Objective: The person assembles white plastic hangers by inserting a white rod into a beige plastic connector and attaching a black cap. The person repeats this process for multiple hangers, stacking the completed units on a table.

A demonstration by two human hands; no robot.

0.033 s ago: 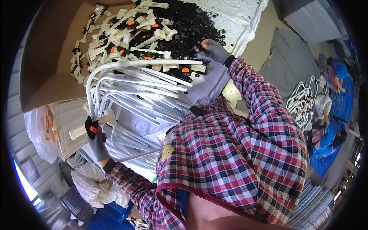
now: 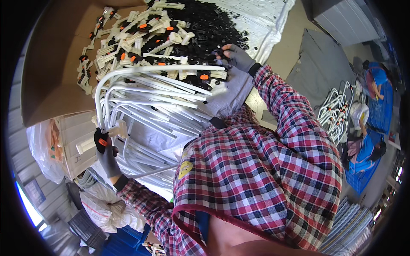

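My left hand (image 2: 109, 158), in a grey glove with bare fingertips, is closed around the end of a white bent tube (image 2: 171, 68). A black clamp with an orange button (image 2: 102, 142) sits at that end, beside a cream plastic piece (image 2: 121, 129). From there the tube rises, bends and runs right above a stack of similar tubes (image 2: 160, 115). My right hand (image 2: 239, 58), also gloved, pinches a small black plastic part (image 2: 220, 53) at the right edge of a heap of such parts (image 2: 213, 21). That part's exact shape is too small to tell.
Cream fittings with black and orange pieces (image 2: 128, 42) pile up against a large cardboard box (image 2: 55, 64). White sacks (image 2: 104, 209) lie at the lower left. On the right are assembled white tubes (image 2: 335, 111) and two people in blue (image 2: 363, 151).
Very little differs. The view has shifted slightly left, and my right fingers have moved a touch at the black parts. My left hand keeps its hold.
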